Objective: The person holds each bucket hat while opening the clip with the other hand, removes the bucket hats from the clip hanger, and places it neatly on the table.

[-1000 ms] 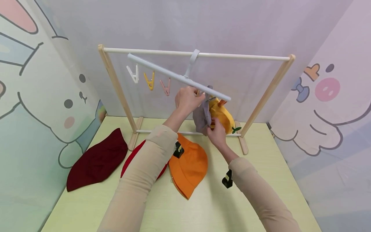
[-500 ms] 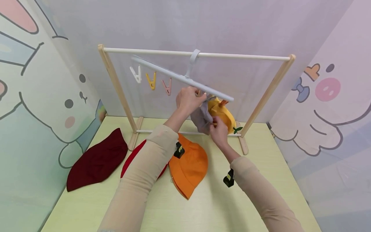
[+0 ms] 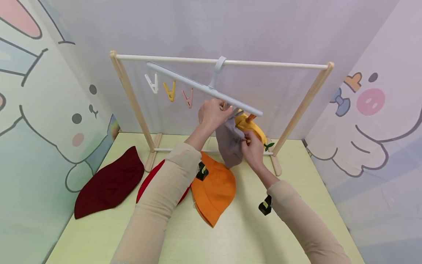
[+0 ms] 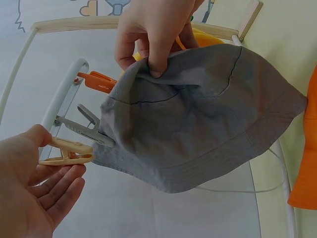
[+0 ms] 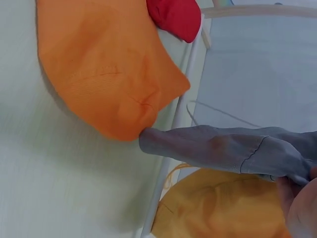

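Observation:
My left hand pinches a beige clothespin under the right arm of the pale blue clip hanger. The tip of this clothespin lies right at the brim edge of a grey bucket hat. Beside it, a grey clothespin overlaps the brim in the left wrist view. With bent fingers and thumb, my right hand grips a fold of the grey hat, which droops below the hanger. Behind hangs a yellow hat with a green sprout, near an orange clothespin.
White, yellow and pink clothespins dangle from the hanger's left arm. The hanger hooks over a white rail on a wooden stand. On the table lie a maroon hat, a partly covered red hat and an orange hat.
My right hand has shifted slightly right with the grey hat's fold, and the hat now hangs lower and more spread out. My left hand stays almost in place at the hanger.

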Action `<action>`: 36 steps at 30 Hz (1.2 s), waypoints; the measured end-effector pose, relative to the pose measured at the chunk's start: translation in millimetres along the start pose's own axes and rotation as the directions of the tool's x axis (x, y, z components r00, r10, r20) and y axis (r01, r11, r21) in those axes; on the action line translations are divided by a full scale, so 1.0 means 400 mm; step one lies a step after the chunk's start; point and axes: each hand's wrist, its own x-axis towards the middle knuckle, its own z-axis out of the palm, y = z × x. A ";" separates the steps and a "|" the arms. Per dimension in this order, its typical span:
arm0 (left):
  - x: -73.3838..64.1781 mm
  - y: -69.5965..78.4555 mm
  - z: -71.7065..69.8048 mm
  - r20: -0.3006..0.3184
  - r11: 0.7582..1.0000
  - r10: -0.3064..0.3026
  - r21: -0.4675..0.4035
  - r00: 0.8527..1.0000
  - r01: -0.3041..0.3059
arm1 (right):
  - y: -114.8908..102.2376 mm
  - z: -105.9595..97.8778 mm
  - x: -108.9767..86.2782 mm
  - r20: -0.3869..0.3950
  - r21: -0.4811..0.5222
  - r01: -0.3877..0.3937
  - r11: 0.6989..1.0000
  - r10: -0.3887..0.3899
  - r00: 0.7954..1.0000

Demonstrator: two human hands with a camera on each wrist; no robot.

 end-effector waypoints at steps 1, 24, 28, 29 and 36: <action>-0.001 0.000 0.000 -0.002 1.000 0.000 -0.003 1.000 0.000 | -0.001 -0.004 -0.002 -0.005 0.000 0.009 1.000 -0.009 1.000; -0.008 -0.012 0.009 -0.038 0.999 0.005 -0.037 0.999 -0.006 | 0.009 -0.069 -0.036 -0.014 0.003 0.037 0.999 -0.037 0.999; -0.008 -0.012 0.011 -0.039 0.999 0.001 -0.033 0.999 -0.002 | 0.006 -0.081 -0.040 -0.018 -0.023 0.038 0.999 -0.039 0.999; -0.008 -0.012 0.012 -0.038 0.999 0.001 -0.034 0.999 -0.002 | 0.005 -0.084 -0.042 -0.014 -0.020 0.039 0.999 -0.040 0.999; -0.008 -0.017 0.015 -0.032 0.999 0.006 -0.037 0.999 -0.007 | 0.001 -0.108 -0.056 0.034 -0.026 0.012 1.000 -0.011 0.999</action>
